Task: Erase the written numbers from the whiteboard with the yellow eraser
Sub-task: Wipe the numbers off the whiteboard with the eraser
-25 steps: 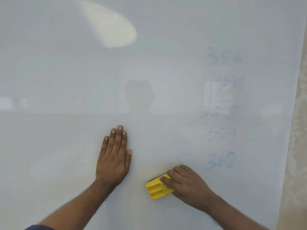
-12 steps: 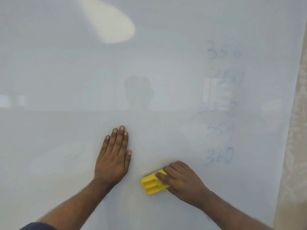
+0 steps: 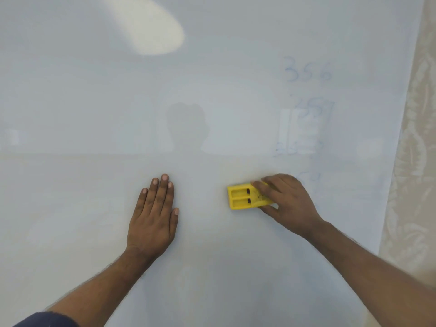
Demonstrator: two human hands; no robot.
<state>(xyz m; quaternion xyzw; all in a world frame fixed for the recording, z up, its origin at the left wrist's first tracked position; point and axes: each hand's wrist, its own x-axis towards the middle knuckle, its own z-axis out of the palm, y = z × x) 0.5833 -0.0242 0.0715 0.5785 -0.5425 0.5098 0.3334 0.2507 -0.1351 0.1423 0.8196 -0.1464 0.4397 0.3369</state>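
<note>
Two hands on whiteboard (image 3: pixel 70 114), one yellow eraser (image 3: pixel 245 196) gripped, faint numbers (image 3: pixel 308 72)

A glossy whiteboard (image 3: pixel 70 90) is filling nearly the whole view, carrying faint blue numbers (image 3: pixel 308 73) in a column at its right, with the left hand (image 3: pixel 153 220) lying flat on it and the right hand (image 3: pixel 286 204) pressing a yellow eraser (image 3: pixel 245 197) against it near the numbers.
</note>
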